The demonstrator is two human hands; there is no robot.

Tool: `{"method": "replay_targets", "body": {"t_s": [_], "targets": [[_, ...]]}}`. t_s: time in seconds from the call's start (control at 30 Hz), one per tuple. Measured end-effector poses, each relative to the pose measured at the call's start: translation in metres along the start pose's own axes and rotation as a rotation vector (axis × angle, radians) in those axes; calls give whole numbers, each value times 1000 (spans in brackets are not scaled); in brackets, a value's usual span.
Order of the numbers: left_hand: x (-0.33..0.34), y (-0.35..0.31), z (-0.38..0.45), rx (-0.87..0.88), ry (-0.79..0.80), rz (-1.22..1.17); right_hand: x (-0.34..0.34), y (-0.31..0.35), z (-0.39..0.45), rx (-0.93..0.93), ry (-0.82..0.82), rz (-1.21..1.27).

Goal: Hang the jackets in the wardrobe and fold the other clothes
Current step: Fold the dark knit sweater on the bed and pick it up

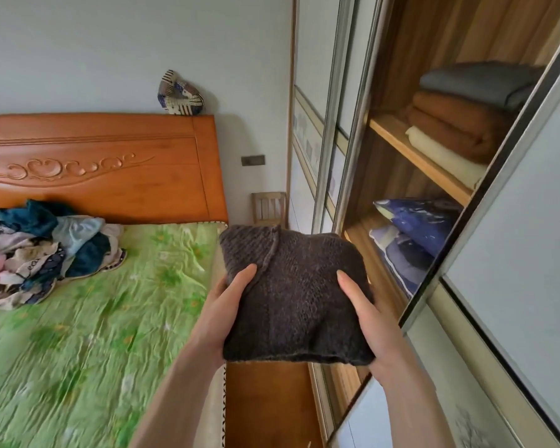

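A folded dark brown knitted sweater is held in the air between the bed and the wardrobe. My left hand grips its left edge, thumb on top and fingers hidden underneath. My right hand grips its right edge the same way. The open wardrobe stands just to the right, with wooden shelves. A pile of unfolded clothes in blue, white and pink lies on the bed at the left, near the headboard.
The bed has a green wrinkled sheet and an orange wooden headboard. Folded blankets fill an upper wardrobe shelf; blue pillows lie on the lower one. A sliding door frames the opening. A small wooden chair stands behind.
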State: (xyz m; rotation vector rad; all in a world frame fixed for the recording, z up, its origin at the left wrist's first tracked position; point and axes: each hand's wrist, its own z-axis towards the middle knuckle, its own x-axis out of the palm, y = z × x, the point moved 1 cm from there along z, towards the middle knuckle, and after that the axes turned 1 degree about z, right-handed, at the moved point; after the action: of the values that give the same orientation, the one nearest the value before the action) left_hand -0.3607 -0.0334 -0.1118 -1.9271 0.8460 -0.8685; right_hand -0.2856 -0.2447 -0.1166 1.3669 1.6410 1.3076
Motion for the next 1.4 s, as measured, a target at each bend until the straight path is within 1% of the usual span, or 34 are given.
{"method": "replay_targets", "body": {"t_s": [0.13,0.37,0.43,0.6,0.77,0.97,1.1,1.2,1.3,1.4], "targets": [[21,-36,53,20,44,36,-1,29,50,-52,-28,23],[44,-81,122,35,135,87,5,72,91,-127,-102,77],[52,-89,144,21,172,105,6,80,104,-135,-161,56],[82,-110,200,-39,329,168,7,92,130,-177,-336,87],[110,-137,256,-138,502,232,14,102,156,-154,-457,77],[132,-170,326,-179,727,339,44,115,187,-98,-686,221],[139,-178,350,-261,832,378,64,122,191,-75,-847,328],[145,-186,349,-215,943,398,73,128,179,-79,-918,377],[154,-196,341,-168,1009,442,77,133,160,-111,-926,442],[165,-211,328,-169,1053,455,80,139,143,-136,-918,475]]}}
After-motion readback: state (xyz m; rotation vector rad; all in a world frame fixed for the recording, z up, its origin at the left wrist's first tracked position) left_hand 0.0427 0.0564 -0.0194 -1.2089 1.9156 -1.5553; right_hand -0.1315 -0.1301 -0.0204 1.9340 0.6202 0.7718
